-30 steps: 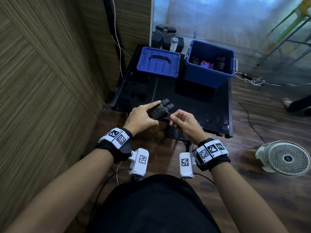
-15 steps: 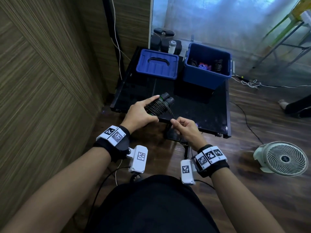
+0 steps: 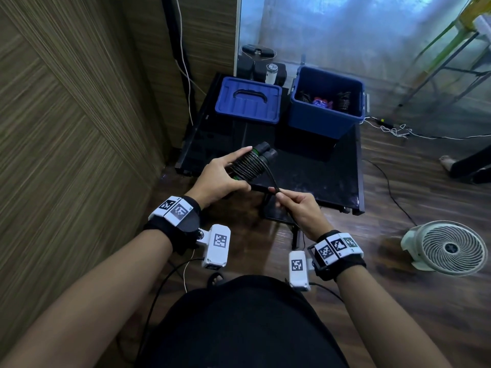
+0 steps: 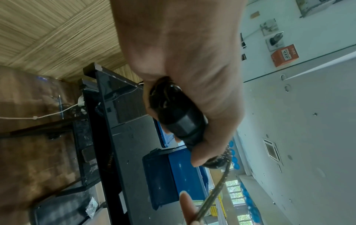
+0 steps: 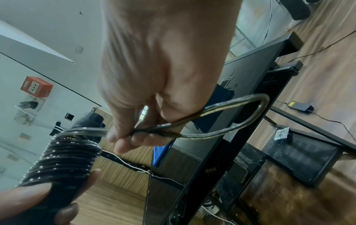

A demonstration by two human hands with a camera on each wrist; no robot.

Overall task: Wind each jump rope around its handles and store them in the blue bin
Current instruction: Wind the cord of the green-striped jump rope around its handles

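My left hand (image 3: pixel 220 179) grips the two black jump rope handles (image 3: pixel 252 163), side by side, with dark rope wound in many coils around them (image 5: pixel 63 158). The handle ends (image 4: pixel 179 115) show under my curled fingers in the left wrist view. My right hand (image 3: pixel 295 205) pinches the last loose loop of rope (image 5: pixel 227 120), which runs taut from the coils down to my fingers. The open blue bin (image 3: pixel 326 120) stands at the table's far right and holds several wound ropes.
The bin's blue lid (image 3: pixel 248 102) lies at the far left of the black table (image 3: pixel 318 179). A white fan (image 3: pixel 449 248) sits on the wooden floor to the right. Cables trail across the floor, and a wood-panelled wall runs close on the left.
My right hand has drawn the loose rope end down and away from the handles, so the strand now stretches taut. My left hand has kept its grip, tilting the handles slightly upward.
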